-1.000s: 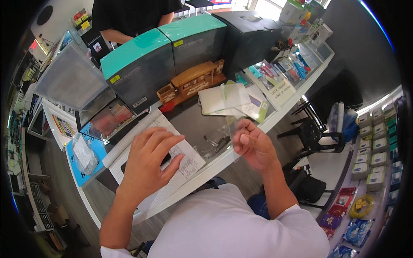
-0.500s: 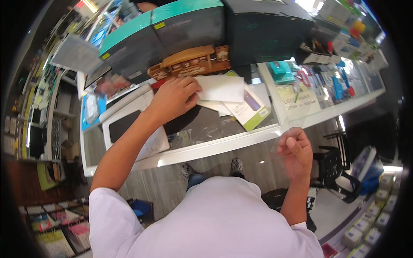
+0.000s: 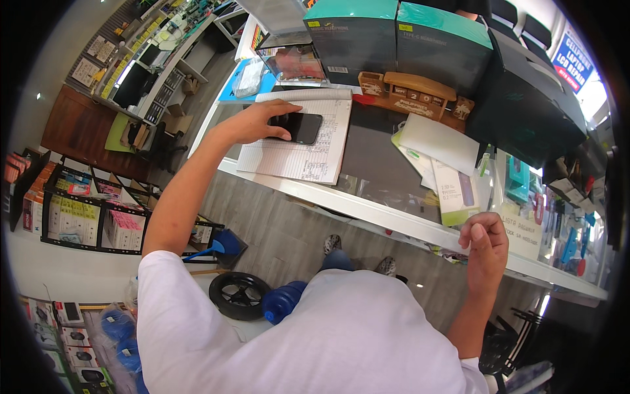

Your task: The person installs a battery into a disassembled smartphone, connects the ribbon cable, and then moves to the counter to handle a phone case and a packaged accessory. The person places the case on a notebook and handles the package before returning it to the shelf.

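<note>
A black smartphone [image 3: 304, 129] lies screen up on an open lined notebook [image 3: 321, 161] with handwriting. My left hand [image 3: 257, 125] is at the phone's left end, fingers along its far edge and thumb over its near side, closing round it. Off the counter's front edge, my right hand [image 3: 487, 246] is raised with its fingers curled in to the thumb; whatever they pinch, if anything, I cannot make out. Between the hands, a white sheet [image 3: 438, 141] rests across a flat white and green package [image 3: 453, 190].
A wooden block calendar [image 3: 420, 93] stands behind the papers. Dark boxes with teal tops [image 3: 351, 46] and a large black box [image 3: 525, 98] line the counter's back. A clear case [image 3: 292, 62] is at the back left. On the floor are a wheel [image 3: 239, 295] and a blue dustpan [image 3: 226, 243].
My view has turned left. My left hand has gone from the white sheet to the phone on the notebook. The right hand stays raised, fingers still curled.
</note>
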The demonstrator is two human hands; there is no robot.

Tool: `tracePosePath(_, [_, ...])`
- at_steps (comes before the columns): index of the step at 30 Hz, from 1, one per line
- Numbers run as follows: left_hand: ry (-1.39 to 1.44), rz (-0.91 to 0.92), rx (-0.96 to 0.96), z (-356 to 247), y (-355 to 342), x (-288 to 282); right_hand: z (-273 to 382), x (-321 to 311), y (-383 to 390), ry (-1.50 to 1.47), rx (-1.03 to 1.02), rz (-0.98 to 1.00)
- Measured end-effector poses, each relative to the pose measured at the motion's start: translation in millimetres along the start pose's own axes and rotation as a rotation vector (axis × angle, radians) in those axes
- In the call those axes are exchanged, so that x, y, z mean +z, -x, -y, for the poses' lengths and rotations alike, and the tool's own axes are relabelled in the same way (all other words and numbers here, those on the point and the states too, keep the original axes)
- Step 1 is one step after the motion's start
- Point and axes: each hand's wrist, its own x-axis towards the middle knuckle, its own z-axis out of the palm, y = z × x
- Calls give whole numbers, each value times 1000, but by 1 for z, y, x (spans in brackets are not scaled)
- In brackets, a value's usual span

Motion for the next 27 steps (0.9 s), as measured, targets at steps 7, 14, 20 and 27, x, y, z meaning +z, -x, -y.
tracePosePath(7, [-4, 161, 14, 1, -24, -16, -16, 59, -16, -108, 52, -44])
tracePosePath(14, [598, 206, 16, 72, -28, -34, -40, 165, -70, -343, -65, 157])
tracePosePath(20, [1596, -89, 197, 177, 23, -28, -36, 327, -116, 638, -211, 499])
tracePosePath(27, [1666, -215, 259, 249, 49, -39, -57, 465, -184, 1131, -480, 802])
